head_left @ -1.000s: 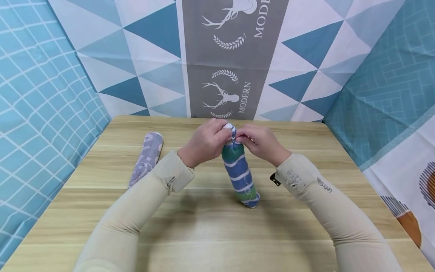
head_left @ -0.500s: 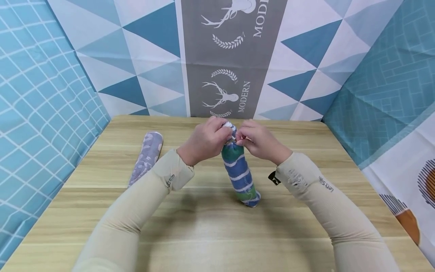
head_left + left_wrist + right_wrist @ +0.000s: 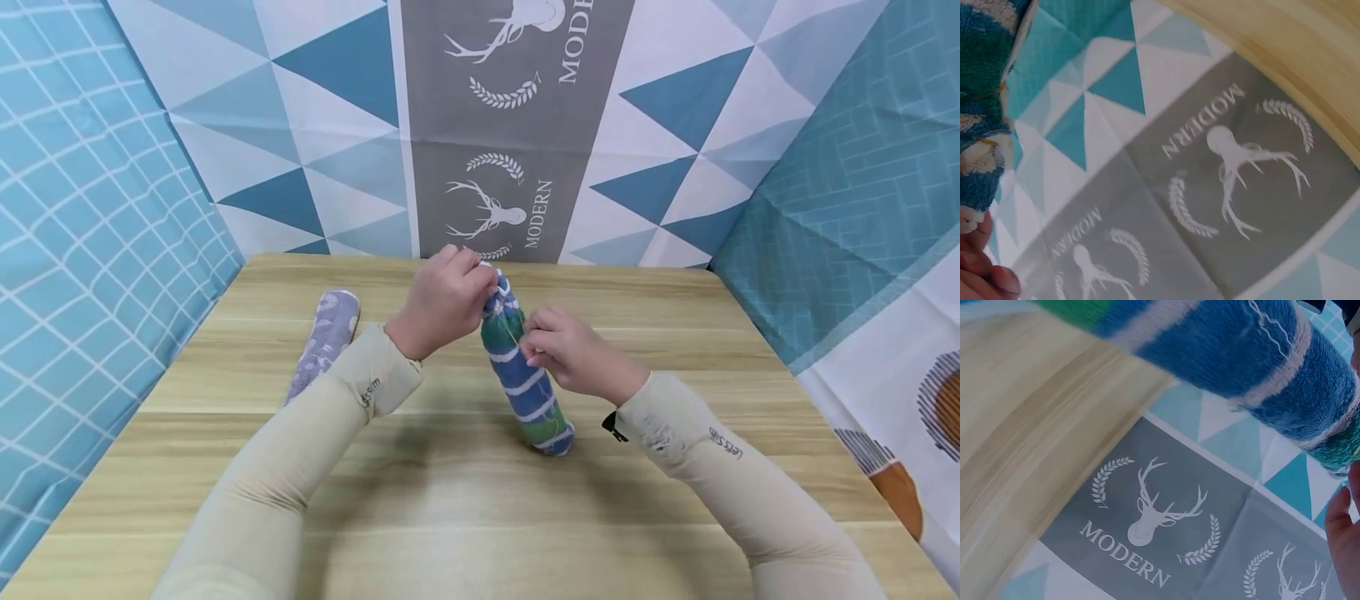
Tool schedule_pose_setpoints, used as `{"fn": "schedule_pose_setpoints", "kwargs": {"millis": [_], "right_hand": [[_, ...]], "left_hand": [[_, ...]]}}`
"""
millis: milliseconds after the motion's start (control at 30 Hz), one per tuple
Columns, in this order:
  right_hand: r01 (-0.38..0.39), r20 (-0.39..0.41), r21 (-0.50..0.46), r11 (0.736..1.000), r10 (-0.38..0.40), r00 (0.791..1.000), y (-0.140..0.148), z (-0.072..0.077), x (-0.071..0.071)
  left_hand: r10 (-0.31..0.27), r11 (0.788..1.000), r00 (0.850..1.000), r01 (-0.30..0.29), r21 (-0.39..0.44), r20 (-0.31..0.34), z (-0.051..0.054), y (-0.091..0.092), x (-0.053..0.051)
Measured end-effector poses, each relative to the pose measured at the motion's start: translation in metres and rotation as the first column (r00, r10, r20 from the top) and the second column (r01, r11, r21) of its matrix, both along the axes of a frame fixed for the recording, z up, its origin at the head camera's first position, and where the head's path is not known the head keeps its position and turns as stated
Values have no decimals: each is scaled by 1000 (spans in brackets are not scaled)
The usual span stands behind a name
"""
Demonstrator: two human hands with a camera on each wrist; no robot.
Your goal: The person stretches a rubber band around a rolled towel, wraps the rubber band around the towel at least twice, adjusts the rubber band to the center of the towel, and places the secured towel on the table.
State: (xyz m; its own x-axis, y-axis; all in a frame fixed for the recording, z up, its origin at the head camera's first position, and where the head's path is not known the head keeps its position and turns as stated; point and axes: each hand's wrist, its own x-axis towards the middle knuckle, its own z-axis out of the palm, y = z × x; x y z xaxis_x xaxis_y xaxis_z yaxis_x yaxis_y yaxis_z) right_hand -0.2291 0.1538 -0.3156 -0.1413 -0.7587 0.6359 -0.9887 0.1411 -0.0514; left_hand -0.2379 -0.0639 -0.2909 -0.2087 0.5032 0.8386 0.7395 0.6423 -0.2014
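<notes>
A rolled towel (image 3: 517, 375) with blue, green and white stripes stands tilted on the table, its lower end on the wood. My left hand (image 3: 448, 298) grips its gathered top end; in the left wrist view, fingertips (image 3: 985, 275) show beside the towel's end (image 3: 979, 181). A thin yellowish band (image 3: 509, 328) runs from the towel's narrowed neck to my right hand (image 3: 570, 350), which pinches it. Whether it is rubber or string I cannot tell. The right wrist view shows the towel's striped side (image 3: 1210, 356) and part of the right hand (image 3: 1342, 531).
A rolled purple-grey towel (image 3: 324, 337) lies to the left on the wooden table (image 3: 480, 517), partly behind the left sleeve. Patterned cloth (image 3: 345, 125) hangs at the back, with blue checked cloth (image 3: 97, 208) at the left and teal cloth (image 3: 855, 183) at the right.
My right hand has moved from the towel's neck down and outward, and the thin band now stretches to it. The left hand and the towel's top have shifted slightly left and up.
</notes>
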Motion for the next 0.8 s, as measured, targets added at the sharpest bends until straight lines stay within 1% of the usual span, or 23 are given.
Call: {"fn": "schedule_pose_setpoints", "kwargs": {"millis": [33, 100, 133, 167, 200, 233, 267, 300, 333, 367, 400, 433, 467, 533, 567, 600, 667, 700, 733, 800], "right_hand": [[1, 25, 0, 1000, -1, 1000, 0, -1, 1], [22, 113, 3, 1000, -22, 993, -1, 2, 5], [54, 173, 8, 999, -54, 983, -2, 4, 7], [101, 233, 16, 995, -102, 967, -4, 7, 10], [164, 284, 30, 986, -165, 944, -6, 11, 13], [235, 319, 51, 971, -239, 917, -8, 14, 17], [308, 340, 71, 949, -313, 887, -11, 17, 20], [381, 346, 90, 920, -387, 855, -14, 19, 22], [442, 350, 105, 891, -449, 822, -18, 21, 24], [490, 344, 118, 864, -498, 796, -21, 23, 26], [528, 338, 128, 839, -538, 772, -24, 24, 27], [553, 330, 131, 823, -562, 758, -26, 25, 28], [568, 329, 131, 813, -576, 748, -27, 26, 28], [574, 329, 133, 808, -582, 743, -28, 28, 27], [568, 327, 138, 811, -579, 747, -28, 29, 27], [553, 331, 146, 821, -567, 754, -28, 29, 26], [482, 354, 188, 856, -517, 780, -28, 31, 24], [437, 359, 212, 874, -485, 797, -28, 32, 23], [393, 351, 224, 892, -450, 821, -28, 31, 22], [327, 312, 251, 911, -396, 864, -29, 28, 22]], "left_hand": [[-1, 1000, 1000, 1, -8, 10, 0, 2, 1], [-12, 1000, 999, 12, -19, 34, 0, 6, 5], [-15, 1000, 999, 17, -23, 48, 0, 8, 7], [-17, 999, 998, 18, -28, 61, 1, 10, 9], [-18, 999, 997, 20, -30, 75, 1, 12, 10], [-15, 999, 996, 18, -31, 90, 2, 13, 12], [-10, 999, 995, 14, -31, 104, 3, 14, 13], [-4, 999, 993, 7, -33, 116, 4, 15, 14], [1, 999, 992, 3, -33, 128, 4, 16, 15], [2, 1000, 990, 2, -30, 138, 5, 16, 16], [5, 1000, 989, -1, -27, 148, 6, 16, 17], [6, 1000, 988, -2, -25, 156, 6, 16, 18], [3, 1000, 987, 1, -25, 162, 6, 16, 18], [-5, 1000, 985, 10, -27, 174, 6, 15, 19], [-4, 1000, 984, 9, -27, 179, 6, 15, 19], [0, 1000, 983, 5, -27, 184, 5, 14, 19], [25, 999, 982, -20, -29, 185, 5, 13, 17], [44, 999, 981, -40, -28, 188, 4, 12, 15], [63, 998, 979, -59, -25, 195, 4, 11, 12], [114, 993, 973, -111, -26, 201, 3, 8, 9]]}}
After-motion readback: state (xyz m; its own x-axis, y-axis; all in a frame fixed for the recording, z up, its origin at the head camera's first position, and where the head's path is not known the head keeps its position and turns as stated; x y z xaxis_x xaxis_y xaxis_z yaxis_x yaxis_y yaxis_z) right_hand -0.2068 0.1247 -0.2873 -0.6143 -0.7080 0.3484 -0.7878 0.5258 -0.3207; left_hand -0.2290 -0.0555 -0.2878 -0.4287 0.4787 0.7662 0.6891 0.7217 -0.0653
